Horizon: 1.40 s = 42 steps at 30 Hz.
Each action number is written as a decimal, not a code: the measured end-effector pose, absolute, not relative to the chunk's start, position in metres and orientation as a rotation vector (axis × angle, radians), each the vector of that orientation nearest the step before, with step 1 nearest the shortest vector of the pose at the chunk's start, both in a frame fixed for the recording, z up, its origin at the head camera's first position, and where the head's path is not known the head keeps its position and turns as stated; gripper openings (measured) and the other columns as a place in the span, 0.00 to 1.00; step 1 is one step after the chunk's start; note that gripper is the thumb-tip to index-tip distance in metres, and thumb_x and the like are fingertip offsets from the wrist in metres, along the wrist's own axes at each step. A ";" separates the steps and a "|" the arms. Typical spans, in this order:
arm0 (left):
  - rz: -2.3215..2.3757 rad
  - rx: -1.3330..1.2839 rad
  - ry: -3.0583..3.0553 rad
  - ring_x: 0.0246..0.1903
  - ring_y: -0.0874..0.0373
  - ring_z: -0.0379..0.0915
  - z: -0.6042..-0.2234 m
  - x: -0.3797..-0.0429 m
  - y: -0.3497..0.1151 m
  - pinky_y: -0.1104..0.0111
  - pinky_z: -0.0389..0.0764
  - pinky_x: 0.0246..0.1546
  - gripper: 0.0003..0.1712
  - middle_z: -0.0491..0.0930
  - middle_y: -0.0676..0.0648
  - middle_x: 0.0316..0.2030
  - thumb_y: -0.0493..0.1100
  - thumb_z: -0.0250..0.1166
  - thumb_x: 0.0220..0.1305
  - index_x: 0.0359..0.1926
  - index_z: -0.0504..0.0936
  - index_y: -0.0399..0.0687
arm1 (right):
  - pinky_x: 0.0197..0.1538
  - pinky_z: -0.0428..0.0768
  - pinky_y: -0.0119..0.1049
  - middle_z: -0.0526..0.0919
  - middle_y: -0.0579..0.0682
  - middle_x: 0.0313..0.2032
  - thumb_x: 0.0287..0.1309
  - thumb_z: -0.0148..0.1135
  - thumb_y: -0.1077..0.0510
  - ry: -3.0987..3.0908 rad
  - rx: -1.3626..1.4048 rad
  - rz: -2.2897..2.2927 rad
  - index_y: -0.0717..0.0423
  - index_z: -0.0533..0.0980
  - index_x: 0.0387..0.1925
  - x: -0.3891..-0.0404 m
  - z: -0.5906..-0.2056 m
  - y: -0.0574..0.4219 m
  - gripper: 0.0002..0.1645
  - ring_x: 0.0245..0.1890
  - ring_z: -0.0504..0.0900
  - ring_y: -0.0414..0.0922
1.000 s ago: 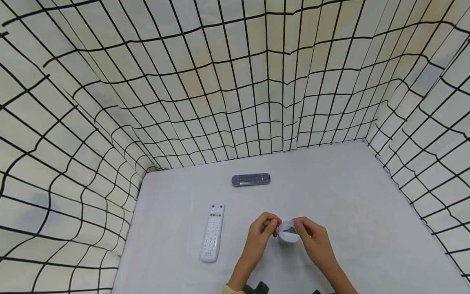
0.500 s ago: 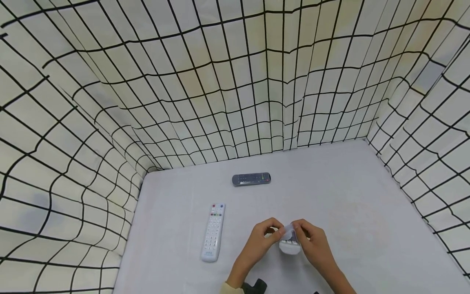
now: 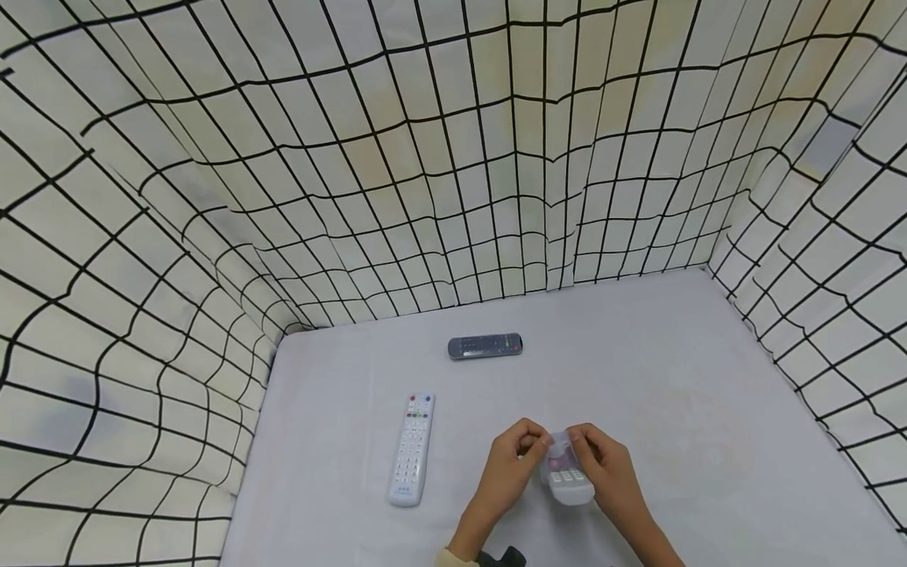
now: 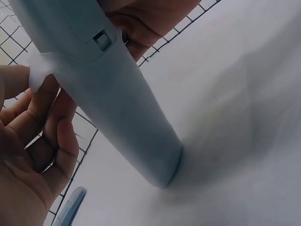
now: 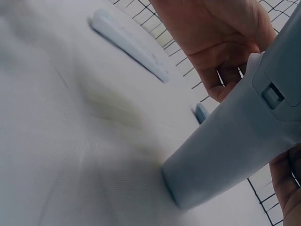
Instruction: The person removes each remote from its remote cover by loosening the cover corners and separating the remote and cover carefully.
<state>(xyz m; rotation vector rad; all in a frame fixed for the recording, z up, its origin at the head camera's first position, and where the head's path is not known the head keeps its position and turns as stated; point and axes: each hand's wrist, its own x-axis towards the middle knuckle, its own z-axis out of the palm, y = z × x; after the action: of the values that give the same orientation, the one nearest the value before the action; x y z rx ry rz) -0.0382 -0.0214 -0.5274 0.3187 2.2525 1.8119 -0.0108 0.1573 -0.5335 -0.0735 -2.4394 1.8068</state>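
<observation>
Head view: Compact white plastic remote with pale keys (image 3: 567, 476) between the two hands, above a white cloth-covered table (image 3: 680, 394), in a thin translucent sleeve (image 3: 558, 447). Left hand (image 3: 506, 468), fingers curled, pinches the sleeve's left edge; right hand (image 3: 611, 468) curled at the opposite side, gripping; whether film or casing, cannot tell. A long white remote (image 3: 411, 453) and a dark grey remote (image 3: 485, 346) lie apart.

Left wrist: Remote's back, battery-cover latch exposed just above the sleeve mouth; sleeve covers the lower end. Left thumb and forefinger nip a loose flap. Remote tilted.

Right wrist: Lower end down near the cloth; contact unclear.

Handling, judged: remote light, stiff; film soft, likely slick, could tear if yanked. Best hold: casing by its sides, film by its rim.
</observation>
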 end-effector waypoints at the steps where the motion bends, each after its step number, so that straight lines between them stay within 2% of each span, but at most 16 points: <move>1: 1.807 0.310 2.267 0.34 0.69 0.75 -0.528 -0.038 -0.020 0.74 0.75 0.42 0.12 0.89 0.43 0.33 0.51 0.63 0.76 0.44 0.84 0.49 | 0.38 0.82 0.28 0.88 0.49 0.35 0.78 0.57 0.56 -2.438 -0.088 1.815 0.58 0.83 0.42 -0.011 -0.534 0.158 0.12 0.32 0.82 0.32; 7: 1.845 0.249 2.280 0.30 0.70 0.75 -0.527 -0.039 -0.016 0.76 0.75 0.36 0.11 0.88 0.43 0.31 0.49 0.65 0.74 0.43 0.84 0.46 | 0.47 0.81 0.31 0.89 0.48 0.43 0.81 0.51 0.51 -2.511 -0.129 1.801 0.54 0.83 0.46 -0.010 -0.532 0.162 0.16 0.42 0.83 0.34; 11: 1.907 0.182 2.239 0.28 0.69 0.73 -0.526 -0.043 -0.016 0.76 0.74 0.33 0.11 0.87 0.42 0.30 0.48 0.66 0.73 0.42 0.85 0.44 | 0.60 0.80 0.50 0.89 0.45 0.48 0.80 0.53 0.48 -2.591 -0.095 1.776 0.50 0.82 0.48 -0.011 -0.530 0.165 0.15 0.55 0.84 0.45; 13: 1.924 0.135 2.221 0.28 0.68 0.74 -0.526 -0.045 -0.017 0.76 0.75 0.34 0.12 0.87 0.44 0.29 0.49 0.66 0.72 0.41 0.85 0.45 | 0.64 0.77 0.59 0.89 0.45 0.48 0.78 0.56 0.48 -2.613 -0.083 1.783 0.49 0.82 0.47 -0.013 -0.530 0.166 0.13 0.57 0.84 0.50; 15: 1.922 0.098 2.203 0.30 0.68 0.75 -0.526 -0.046 -0.018 0.75 0.77 0.36 0.13 0.87 0.46 0.29 0.50 0.66 0.73 0.42 0.86 0.44 | 0.65 0.75 0.64 0.89 0.46 0.48 0.77 0.57 0.48 -2.619 -0.083 1.805 0.50 0.82 0.46 -0.014 -0.530 0.167 0.13 0.57 0.84 0.50; 18: 1.909 0.088 2.167 0.32 0.67 0.77 -0.526 -0.047 -0.019 0.72 0.79 0.39 0.14 0.88 0.45 0.31 0.50 0.65 0.74 0.43 0.86 0.43 | 0.64 0.77 0.58 0.89 0.45 0.45 0.76 0.59 0.49 -2.606 -0.114 1.835 0.50 0.83 0.43 -0.016 -0.531 0.168 0.12 0.53 0.85 0.43; 23: 1.928 0.143 2.097 0.35 0.67 0.77 -0.522 -0.046 -0.020 0.72 0.79 0.41 0.15 0.89 0.37 0.36 0.49 0.65 0.74 0.49 0.82 0.41 | 0.53 0.80 0.33 0.89 0.48 0.45 0.75 0.60 0.51 -2.550 -0.201 1.890 0.54 0.83 0.43 -0.016 -0.531 0.167 0.12 0.45 0.83 0.32; 25: 1.927 0.174 2.084 0.35 0.67 0.77 -0.520 -0.045 -0.020 0.73 0.79 0.42 0.18 0.88 0.38 0.36 0.50 0.66 0.72 0.52 0.81 0.41 | 0.48 0.80 0.29 0.89 0.50 0.46 0.75 0.60 0.52 -2.524 -0.223 1.900 0.56 0.83 0.44 -0.015 -0.532 0.166 0.11 0.43 0.83 0.31; 29: 1.899 0.212 2.095 0.34 0.67 0.76 -0.519 -0.044 -0.020 0.73 0.78 0.43 0.22 0.84 0.49 0.31 0.52 0.69 0.69 0.55 0.81 0.43 | 0.48 0.81 0.27 0.89 0.51 0.46 0.75 0.61 0.53 -2.497 -0.216 1.897 0.56 0.83 0.43 -0.014 -0.532 0.164 0.11 0.43 0.83 0.30; 32: 1.890 0.194 2.109 0.33 0.67 0.76 -0.519 -0.044 -0.020 0.74 0.77 0.41 0.19 0.82 0.54 0.30 0.50 0.70 0.67 0.53 0.83 0.44 | 0.49 0.81 0.27 0.89 0.51 0.45 0.74 0.62 0.52 -2.477 -0.201 1.923 0.56 0.83 0.43 -0.013 -0.532 0.163 0.11 0.44 0.83 0.31; 37: 1.875 0.186 2.110 0.30 0.65 0.78 -0.518 -0.044 -0.020 0.75 0.79 0.36 0.19 0.83 0.54 0.31 0.45 0.74 0.64 0.54 0.82 0.47 | 0.49 0.81 0.27 0.88 0.50 0.43 0.74 0.62 0.52 -2.473 -0.229 1.949 0.56 0.83 0.42 -0.013 -0.531 0.162 0.12 0.43 0.84 0.34; 42: 1.846 0.234 2.057 0.31 0.63 0.79 -0.515 -0.045 -0.021 0.74 0.79 0.36 0.22 0.84 0.51 0.35 0.43 0.74 0.64 0.57 0.78 0.48 | 0.49 0.81 0.27 0.87 0.50 0.42 0.74 0.62 0.51 -2.476 -0.235 1.947 0.56 0.83 0.42 -0.013 -0.531 0.162 0.12 0.43 0.84 0.35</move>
<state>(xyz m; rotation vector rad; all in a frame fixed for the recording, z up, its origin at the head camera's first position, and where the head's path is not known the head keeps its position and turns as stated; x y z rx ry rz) -0.0453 -0.0212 -0.5154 0.2344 2.0572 1.8458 -0.0133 0.1622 -0.5311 -0.2347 -2.4760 1.9472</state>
